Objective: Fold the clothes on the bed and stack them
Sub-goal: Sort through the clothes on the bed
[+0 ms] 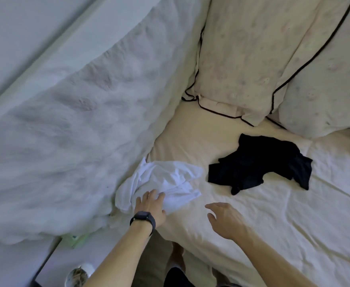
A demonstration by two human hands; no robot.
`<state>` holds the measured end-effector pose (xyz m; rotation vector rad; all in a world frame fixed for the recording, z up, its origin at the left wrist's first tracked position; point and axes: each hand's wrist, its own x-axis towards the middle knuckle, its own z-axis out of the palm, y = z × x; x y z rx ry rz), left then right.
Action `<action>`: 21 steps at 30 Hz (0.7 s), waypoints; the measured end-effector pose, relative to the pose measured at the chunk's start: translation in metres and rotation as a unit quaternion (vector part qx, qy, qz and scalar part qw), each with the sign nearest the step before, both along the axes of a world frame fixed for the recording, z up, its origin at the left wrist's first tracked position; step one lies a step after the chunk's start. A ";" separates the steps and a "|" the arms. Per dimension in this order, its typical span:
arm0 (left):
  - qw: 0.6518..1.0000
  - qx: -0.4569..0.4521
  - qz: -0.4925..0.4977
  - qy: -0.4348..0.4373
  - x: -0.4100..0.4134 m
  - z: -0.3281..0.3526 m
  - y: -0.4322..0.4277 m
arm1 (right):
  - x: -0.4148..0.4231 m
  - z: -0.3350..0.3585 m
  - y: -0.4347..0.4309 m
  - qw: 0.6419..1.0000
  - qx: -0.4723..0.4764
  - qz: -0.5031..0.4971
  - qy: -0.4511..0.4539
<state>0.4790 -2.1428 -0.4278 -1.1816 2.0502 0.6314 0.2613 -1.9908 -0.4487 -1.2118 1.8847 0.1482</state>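
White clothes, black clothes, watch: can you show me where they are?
White clothes [165, 177], head view, middle of the crumpled pile.
Black clothes [259, 162], head view, its crumpled middle.
Watch [142, 216], head view, dark face on the left wrist.

Single head-worn wide-angle camera. Looked forward and steeply down over near edge of bed [252, 235], close above mattress. Left hand [149, 206] and right hand [226, 220] entered from bottom edge; pillows [242, 59] filled top right.
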 end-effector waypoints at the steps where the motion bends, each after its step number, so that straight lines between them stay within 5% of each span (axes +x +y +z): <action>1: 1.000 -0.005 -0.008 0.000 0.001 -0.012 -0.009 | 0.005 -0.014 -0.004 1.000 0.027 -0.001 0.003; 12: 0.995 -0.033 -0.091 0.028 0.003 -0.092 -0.054 | 0.050 -0.085 -0.012 0.994 0.071 -0.077 0.031; 17: 0.989 -0.032 -0.146 0.015 0.002 -0.066 -0.081 | 0.031 -0.058 -0.022 0.975 0.117 -0.180 -0.050; 21: 0.996 -0.034 -0.064 0.053 -0.007 -0.013 -0.089 | 0.017 -0.017 -0.021 0.947 0.147 -0.275 -0.078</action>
